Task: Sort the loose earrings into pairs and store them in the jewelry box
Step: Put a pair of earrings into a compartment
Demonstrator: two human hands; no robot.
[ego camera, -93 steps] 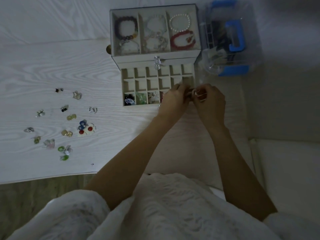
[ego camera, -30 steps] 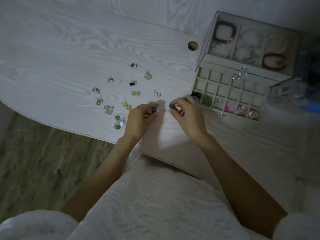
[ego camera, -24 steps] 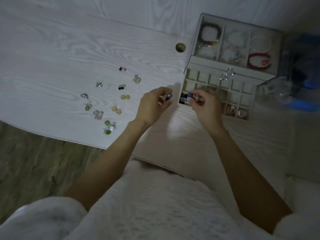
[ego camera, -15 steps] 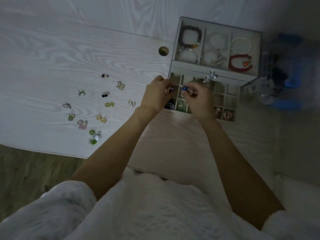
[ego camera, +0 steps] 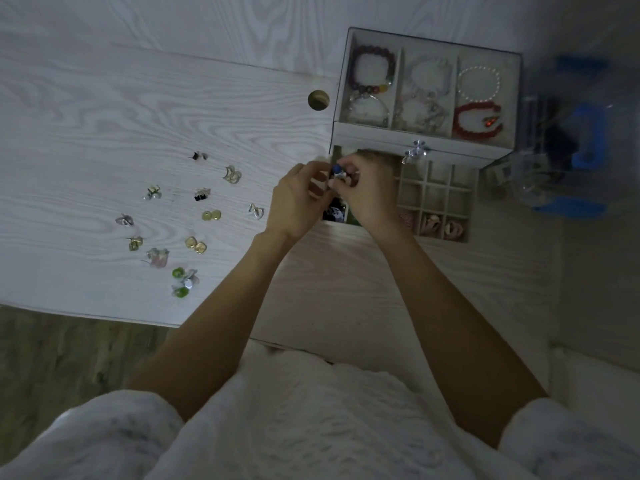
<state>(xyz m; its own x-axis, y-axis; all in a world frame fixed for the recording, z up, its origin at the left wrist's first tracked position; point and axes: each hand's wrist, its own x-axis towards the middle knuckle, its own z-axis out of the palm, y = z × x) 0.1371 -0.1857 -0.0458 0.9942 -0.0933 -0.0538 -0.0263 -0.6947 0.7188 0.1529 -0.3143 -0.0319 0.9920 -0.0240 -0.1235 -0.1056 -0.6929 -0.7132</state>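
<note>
A blue earring (ego camera: 336, 169) is pinched between the left hand (ego camera: 297, 199) and right hand (ego camera: 367, 195), both grips clamped, over the jewelry box (ego camera: 446, 152) drawer; loose earrings (ego camera: 194, 220) lie at nine o'clock on the desk (ego camera: 104, 116).

both hands (ego camera: 332, 195) pinch blue earrings (ego camera: 336, 169) over the jewelry box (ego camera: 367, 140) drawer.

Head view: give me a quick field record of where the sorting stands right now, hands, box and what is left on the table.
left hand: fingers curled at a blue earring, above the open drawer
right hand: pinching the same small blue-and-white piece, touching the left
jewelry box: top tray holds bracelets; the gridded drawer is pulled out
drawer contents: front row filled, back rows visibly empty at right
loose earrings: roughly a dozen clusters on the table, left of the hands
green pair: nearest the table edge
</note>
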